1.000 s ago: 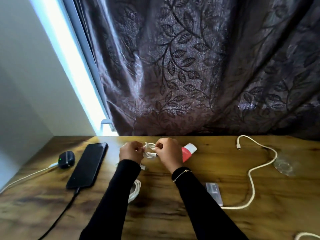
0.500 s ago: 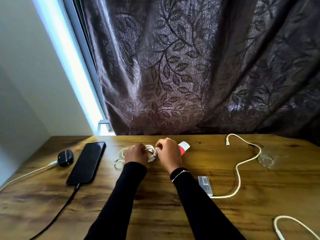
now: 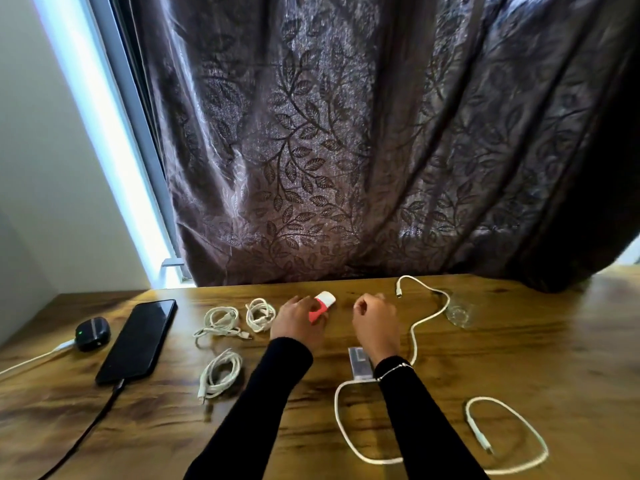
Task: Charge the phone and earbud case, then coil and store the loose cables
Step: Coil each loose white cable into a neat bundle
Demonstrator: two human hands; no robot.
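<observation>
Wooden table (image 3: 519, 358) carries all our gear. Phone (image 3: 138, 339) at left, black cable plugged in; earbud case (image 3: 92, 333) beside it, white lead attached. Three coiled white cables (image 3: 221, 374) lie between phone and our left hand (image 3: 299, 323). Left hand empty, fingers loose, touching red-and-white item (image 3: 322, 306). Right hand (image 3: 375, 322) loosely curled, holding nothing, near long uncoiled cable (image 3: 420, 320).

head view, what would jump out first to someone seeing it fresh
The dark leaf-patterned curtain fills the upper frame behind the wooden table. Mid-table, the left hand rests at a red-and-white object, the right hand beside it. Left of them lie three coiled white cables, then the black phone, plugged in.
</observation>
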